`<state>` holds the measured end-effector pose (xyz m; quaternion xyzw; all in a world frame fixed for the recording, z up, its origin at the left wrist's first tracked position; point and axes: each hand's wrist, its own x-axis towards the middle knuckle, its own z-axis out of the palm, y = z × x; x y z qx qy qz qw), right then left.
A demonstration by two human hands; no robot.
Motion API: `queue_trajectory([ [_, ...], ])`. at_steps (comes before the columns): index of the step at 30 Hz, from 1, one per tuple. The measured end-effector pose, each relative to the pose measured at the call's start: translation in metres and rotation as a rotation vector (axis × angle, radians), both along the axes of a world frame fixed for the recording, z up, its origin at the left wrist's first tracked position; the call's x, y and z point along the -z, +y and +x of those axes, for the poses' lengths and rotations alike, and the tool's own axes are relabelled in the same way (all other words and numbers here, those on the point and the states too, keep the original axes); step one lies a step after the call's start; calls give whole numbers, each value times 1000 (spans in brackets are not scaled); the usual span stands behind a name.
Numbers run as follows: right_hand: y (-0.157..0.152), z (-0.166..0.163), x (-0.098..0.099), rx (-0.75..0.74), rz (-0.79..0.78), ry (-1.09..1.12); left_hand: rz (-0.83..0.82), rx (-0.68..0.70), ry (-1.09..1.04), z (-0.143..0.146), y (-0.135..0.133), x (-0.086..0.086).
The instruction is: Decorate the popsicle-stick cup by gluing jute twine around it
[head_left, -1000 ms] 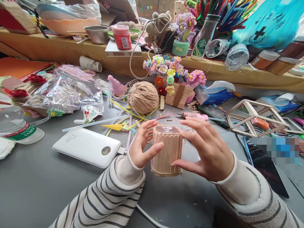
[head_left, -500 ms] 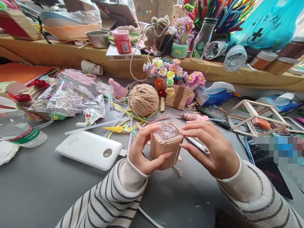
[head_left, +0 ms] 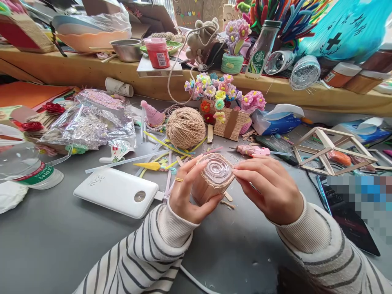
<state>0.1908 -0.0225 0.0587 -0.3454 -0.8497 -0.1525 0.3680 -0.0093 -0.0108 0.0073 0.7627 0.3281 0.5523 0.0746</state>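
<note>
— Grey tabletop [head_left: 241,257] underlay the work: how were the hands set?

— Right hand [head_left: 272,190], at three o'clock of the stick-clad cup [head_left: 216,173], mid-view: thumb and fingertips pinched together at its edge; whether anything lay between them could not be told. Left hand [head_left: 185,198], at nine: curled around the wall, probably to steady the cup with its ringed base tilted up.

— And edges, room?

— The rim showed at twelve; a twine ball [head_left: 185,128] crowded eleven, whereas turning room lay towards six. A frayed twine scrap [head_left: 228,205] sat at five.
</note>
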Motion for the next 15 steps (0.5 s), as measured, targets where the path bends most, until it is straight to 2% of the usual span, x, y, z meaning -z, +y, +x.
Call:
queue_trajectory([
  [8, -2, -2, -1, 0, -64, 41, -115, 29, -68, 0, -4, 9],
  [15, -5, -3, -4, -52, -161, 64, -93, 39, -80, 4, -9, 10],
])
